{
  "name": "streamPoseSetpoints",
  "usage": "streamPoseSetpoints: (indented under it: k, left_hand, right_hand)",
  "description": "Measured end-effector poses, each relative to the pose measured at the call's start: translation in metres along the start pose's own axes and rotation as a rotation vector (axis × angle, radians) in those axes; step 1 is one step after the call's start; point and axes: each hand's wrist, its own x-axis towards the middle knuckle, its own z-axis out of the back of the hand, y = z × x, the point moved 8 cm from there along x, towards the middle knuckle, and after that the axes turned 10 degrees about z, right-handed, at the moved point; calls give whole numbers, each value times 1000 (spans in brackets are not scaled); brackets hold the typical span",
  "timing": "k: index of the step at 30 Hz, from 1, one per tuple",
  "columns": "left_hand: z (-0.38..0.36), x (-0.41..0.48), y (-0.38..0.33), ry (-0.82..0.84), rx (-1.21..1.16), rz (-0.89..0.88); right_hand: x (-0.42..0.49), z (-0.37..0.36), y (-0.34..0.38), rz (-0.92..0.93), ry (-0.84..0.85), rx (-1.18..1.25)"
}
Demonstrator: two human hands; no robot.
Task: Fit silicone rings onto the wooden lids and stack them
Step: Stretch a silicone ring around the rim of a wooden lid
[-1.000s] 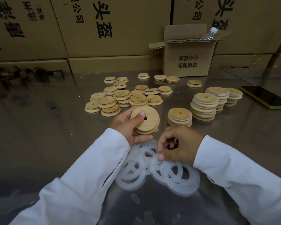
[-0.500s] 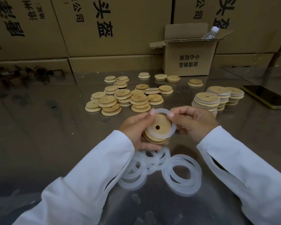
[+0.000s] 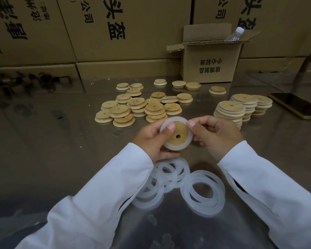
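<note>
Gripping the wooden lid (image 3: 176,131) in the left hand (image 3: 151,140) to steady it, pinching the silicone ring (image 3: 176,119) at 1 o'clock with the right hand (image 3: 215,134) (apparently not fully seated).

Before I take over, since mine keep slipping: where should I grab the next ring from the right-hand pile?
Probably pinch the band of the top ring on its right side, coming from above: it lies flat and its open middle admits a fingertip.
</note>
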Motion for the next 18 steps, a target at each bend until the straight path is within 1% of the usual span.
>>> streamPoseSetpoints:
  k: [8,11,14,18]
  left_hand:
    - [3,-3,-8,-68,83,-143]
    - [3,-3,-10,-85,74,-182]
    - [3,-4,-13,-107,63,-210]
    - [6,-4,-14,-124,14,-216]
  right_hand:
    - [2,4,0,27,-32,-80]
    - [2,7,0,31,-63,-111]
    - [2,6,4,67,-59,-170]
    - [2,6,12,112,-54,-127]
